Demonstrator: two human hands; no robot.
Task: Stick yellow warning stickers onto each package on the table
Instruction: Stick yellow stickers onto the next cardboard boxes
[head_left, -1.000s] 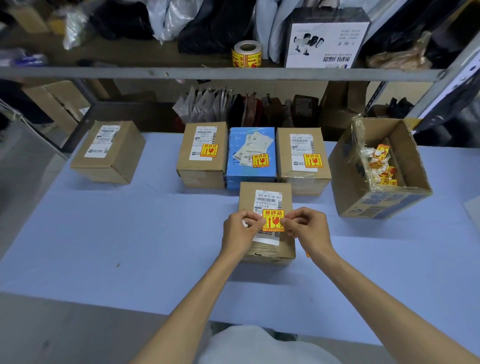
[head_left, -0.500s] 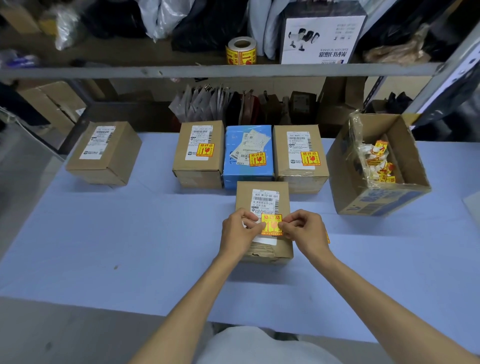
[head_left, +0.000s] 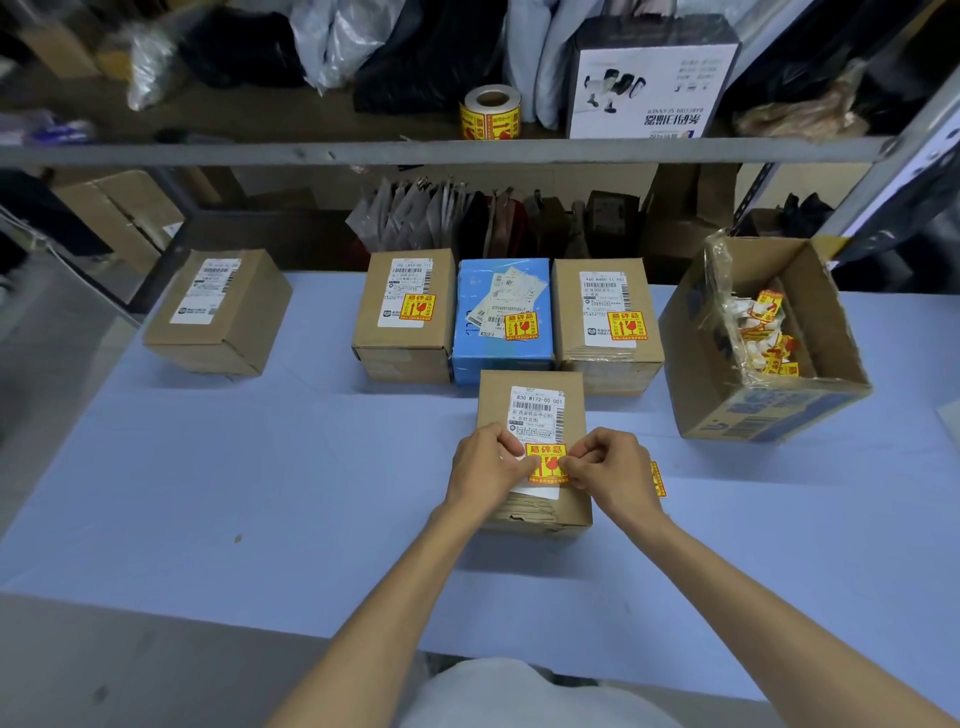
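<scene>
A small brown package (head_left: 493, 400) with a white shipping label lies in front of me on the blue table (head_left: 260, 467). A yellow warning sticker (head_left: 546, 464) sits low on that label. My left hand (head_left: 485, 465) pinches its left edge and my right hand (head_left: 615, 470) pinches its right edge, fingers curled. Behind stand a brown package (head_left: 405, 343), a blue package (head_left: 501, 348) and another brown package (head_left: 608, 358), each bearing a yellow sticker. A brown package (head_left: 218, 312) at the far left shows only a white label.
An open carton (head_left: 831, 332) at the right holds crumpled sticker backings. A roll of yellow stickers (head_left: 491, 111) stands on the shelf above, beside a white box (head_left: 649, 78). A yellow strip (head_left: 657, 478) shows beside my right wrist. Metal shelf posts flank the table.
Both hands have brought the sticker down and toward me, from the label's middle to its lower part. The packages have not moved.
</scene>
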